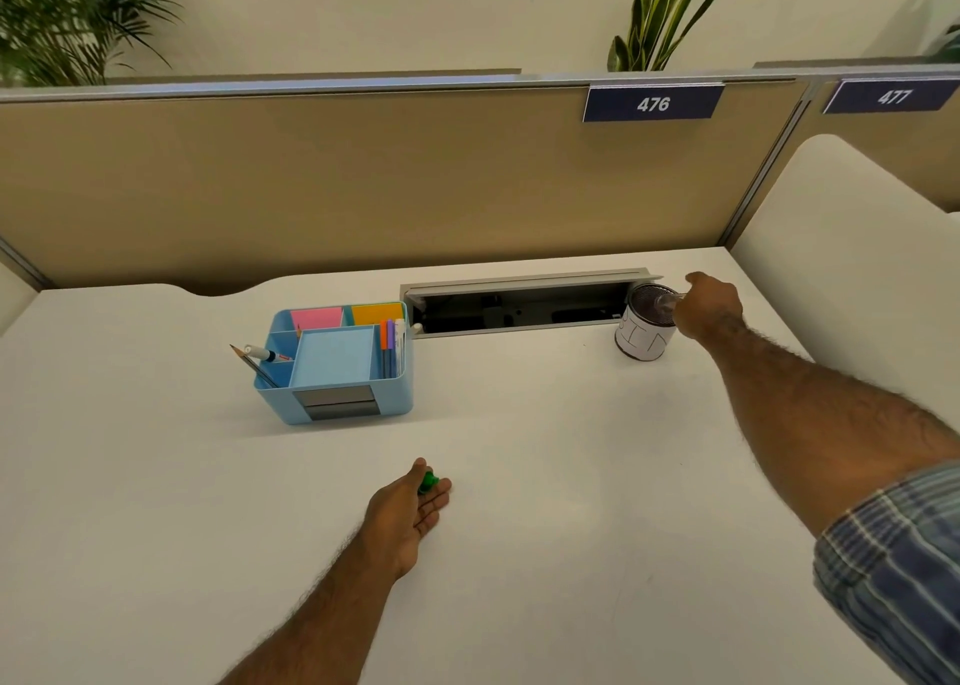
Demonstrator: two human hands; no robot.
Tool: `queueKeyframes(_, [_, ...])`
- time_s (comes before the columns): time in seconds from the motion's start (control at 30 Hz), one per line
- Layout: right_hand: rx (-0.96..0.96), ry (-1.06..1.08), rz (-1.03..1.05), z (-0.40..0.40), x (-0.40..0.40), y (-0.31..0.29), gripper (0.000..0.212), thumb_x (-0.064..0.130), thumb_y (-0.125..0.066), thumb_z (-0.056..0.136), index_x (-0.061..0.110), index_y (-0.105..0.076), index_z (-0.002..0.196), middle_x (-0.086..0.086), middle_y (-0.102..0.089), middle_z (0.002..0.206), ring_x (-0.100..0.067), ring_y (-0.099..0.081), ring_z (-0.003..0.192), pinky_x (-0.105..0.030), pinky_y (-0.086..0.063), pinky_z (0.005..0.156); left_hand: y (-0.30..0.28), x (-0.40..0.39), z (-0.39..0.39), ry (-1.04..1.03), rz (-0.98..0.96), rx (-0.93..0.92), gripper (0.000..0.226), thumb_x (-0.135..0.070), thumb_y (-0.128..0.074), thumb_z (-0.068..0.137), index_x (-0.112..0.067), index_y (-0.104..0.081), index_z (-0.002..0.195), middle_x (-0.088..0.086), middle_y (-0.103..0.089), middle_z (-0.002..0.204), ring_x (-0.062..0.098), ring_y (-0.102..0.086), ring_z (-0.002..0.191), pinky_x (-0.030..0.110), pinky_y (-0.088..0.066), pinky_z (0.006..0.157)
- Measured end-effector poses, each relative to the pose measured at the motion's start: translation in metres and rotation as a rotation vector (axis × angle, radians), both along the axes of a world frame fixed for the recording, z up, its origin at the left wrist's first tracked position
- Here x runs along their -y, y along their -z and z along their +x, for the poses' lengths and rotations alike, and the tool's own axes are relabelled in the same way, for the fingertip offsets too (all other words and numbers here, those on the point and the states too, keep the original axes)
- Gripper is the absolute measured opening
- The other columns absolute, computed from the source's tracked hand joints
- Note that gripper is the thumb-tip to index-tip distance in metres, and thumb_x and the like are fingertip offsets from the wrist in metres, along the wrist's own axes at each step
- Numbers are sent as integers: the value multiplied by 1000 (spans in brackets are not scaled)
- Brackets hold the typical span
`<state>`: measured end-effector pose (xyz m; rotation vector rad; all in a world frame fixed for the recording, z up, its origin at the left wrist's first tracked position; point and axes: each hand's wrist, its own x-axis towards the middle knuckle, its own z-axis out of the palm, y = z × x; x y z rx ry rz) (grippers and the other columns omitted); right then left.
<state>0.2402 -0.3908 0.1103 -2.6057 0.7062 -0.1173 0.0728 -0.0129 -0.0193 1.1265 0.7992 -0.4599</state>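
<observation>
My left hand lies palm up on the white desk near its middle, and a small green object sits between the thumb and the fingers. My right hand reaches to the back right and holds a clear, blurred object over the mouth of a tin can with a white paper label. A light blue desk organiser stands left of centre with coloured sticky notes, pens, a pencil and a marker in it.
An open cable tray with a raised lid runs along the desk's back edge between the organiser and the can. A tan partition with number plates 476 and 477 walls the back. A white divider rises at the right.
</observation>
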Motion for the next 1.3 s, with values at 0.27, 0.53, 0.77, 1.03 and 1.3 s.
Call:
queueKeyframes(0.27, [370,77,244,-13,-17,0,55,25,-58,92,11,-40,142,-13,-66,122,-33,-55,119,-32,-42,99,-3,3,-2,-2,18,12,34,-37,-55,93,-9,-61,113,8,-72,100,20,-66,94,33,-47,82])
queueKeyframes(0.53, [589,89,428,-48,-62,6,32,28,-58,93,11,-64,119,-13,-69,116,-29,-62,107,-25,-44,89,-9,9,-9,37,41,84,41,-31,-47,98,-13,-51,134,12,-62,130,24,-58,109,36,-41,98])
queueKeyframes(0.77, [550,48,712,-103,-115,36,28,24,-59,92,15,-65,118,-3,-67,98,-16,-58,86,-31,-47,78,-14,10,-19,90,69,126,40,-33,-46,98,-19,-51,134,8,-61,133,24,-56,115,38,-36,104])
queueKeyframes(1.03, [316,-79,945,-182,-175,85,25,17,-64,90,15,-66,115,5,-65,85,-1,-51,68,-19,-41,66,-23,11,-34,92,86,154,40,-33,-44,99,-20,-51,135,6,-62,131,24,-54,117,37,-34,103])
queueKeyframes(1.3, [97,-188,858,-231,-198,108,25,20,-66,88,19,-69,113,4,-72,107,-11,-65,101,-27,-49,94,-18,15,-47,92,127,161,40,-35,-51,96,-20,-54,132,-1,-66,117,23,-57,112,37,-35,101])
